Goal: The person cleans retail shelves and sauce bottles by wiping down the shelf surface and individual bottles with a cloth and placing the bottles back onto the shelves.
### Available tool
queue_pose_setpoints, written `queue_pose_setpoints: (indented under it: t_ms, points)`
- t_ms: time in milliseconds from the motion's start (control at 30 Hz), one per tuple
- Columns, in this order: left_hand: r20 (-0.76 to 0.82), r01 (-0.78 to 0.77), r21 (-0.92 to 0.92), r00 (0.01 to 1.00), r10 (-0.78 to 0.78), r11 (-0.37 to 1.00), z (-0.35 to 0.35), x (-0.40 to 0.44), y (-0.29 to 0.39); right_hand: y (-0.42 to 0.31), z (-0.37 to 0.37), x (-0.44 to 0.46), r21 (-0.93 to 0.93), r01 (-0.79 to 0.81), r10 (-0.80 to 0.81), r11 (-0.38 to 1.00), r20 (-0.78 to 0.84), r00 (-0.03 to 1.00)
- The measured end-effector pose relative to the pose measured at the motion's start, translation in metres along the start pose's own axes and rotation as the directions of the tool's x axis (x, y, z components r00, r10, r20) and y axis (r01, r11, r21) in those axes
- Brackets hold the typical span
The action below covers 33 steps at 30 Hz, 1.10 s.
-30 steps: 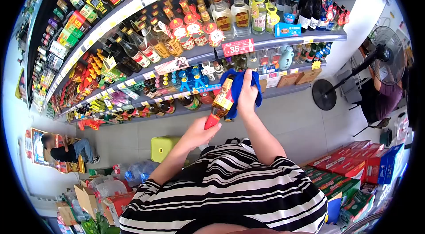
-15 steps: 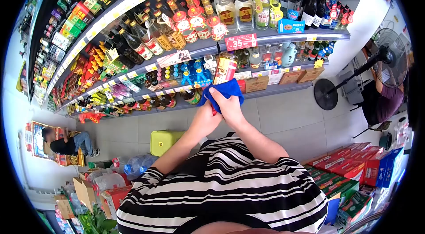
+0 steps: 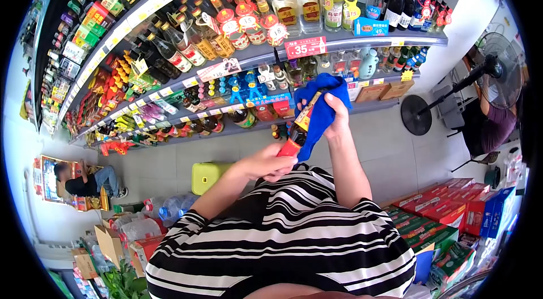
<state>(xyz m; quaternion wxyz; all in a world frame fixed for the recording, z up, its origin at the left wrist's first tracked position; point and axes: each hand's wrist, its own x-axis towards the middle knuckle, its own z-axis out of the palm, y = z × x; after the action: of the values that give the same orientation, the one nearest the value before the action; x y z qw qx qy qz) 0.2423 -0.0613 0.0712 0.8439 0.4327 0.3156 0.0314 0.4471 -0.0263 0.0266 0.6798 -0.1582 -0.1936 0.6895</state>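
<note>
A dark bottle [image 3: 297, 132] with a red cap and a yellow-and-red label lies tilted in front of my body, its neck toward me. My left hand [image 3: 270, 164] is closed around the red neck end. At the far end, my right hand [image 3: 337, 111] grips a blue cloth [image 3: 324, 115] that wraps the bottle's side and base. Part of the label shows beside the cloth, while the base is hidden under it.
Shelves of bottles [image 3: 308, 8] stretch across the front, with price cards along their edges. A yellow-green stool [image 3: 209, 177] stands on the floor. Stacked cartons [image 3: 435, 208] and a standing fan [image 3: 418, 113] are at right. One person [image 3: 90, 180] sits at left, another [image 3: 498, 118] at right.
The bottle has tipped so its neck points down-left. My left hand has moved down toward me on the neck, and my right hand has moved up-right with the cloth, which now hangs more open.
</note>
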Motion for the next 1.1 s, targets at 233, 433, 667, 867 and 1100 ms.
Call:
queue_pose_setpoints:
  t_ms: [233,433,667,867,1100]
  points:
    - [0.324,0.225,-0.213,0.934,-0.148,0.951,-0.033,-0.011,-0.002,-0.026,0.008,-0.018,0.109,-0.127,0.083,0.986,0.339,0.937]
    - [0.255,0.215,-0.112,0.950,-0.181,0.970,-0.034,-0.013,0.002,-0.016,-0.014,-0.012,0.015,-0.223,0.223,0.975,-0.017,0.975]
    - [0.286,0.157,-0.526,0.958,-0.001,0.836,-0.042,0.010,-0.019,-0.006,-0.024,0.016,0.058,-0.238,0.236,0.969,0.034,0.971]
    - [0.279,0.129,-0.654,0.957,0.078,0.746,-0.048,0.016,-0.012,0.001,-0.019,0.004,0.065,-0.051,0.037,0.997,0.193,0.980]
    - [0.264,0.119,-0.538,0.964,0.033,0.835,-0.052,0.013,-0.010,-0.003,-0.025,-0.001,0.211,-0.301,0.284,0.930,0.107,0.953]
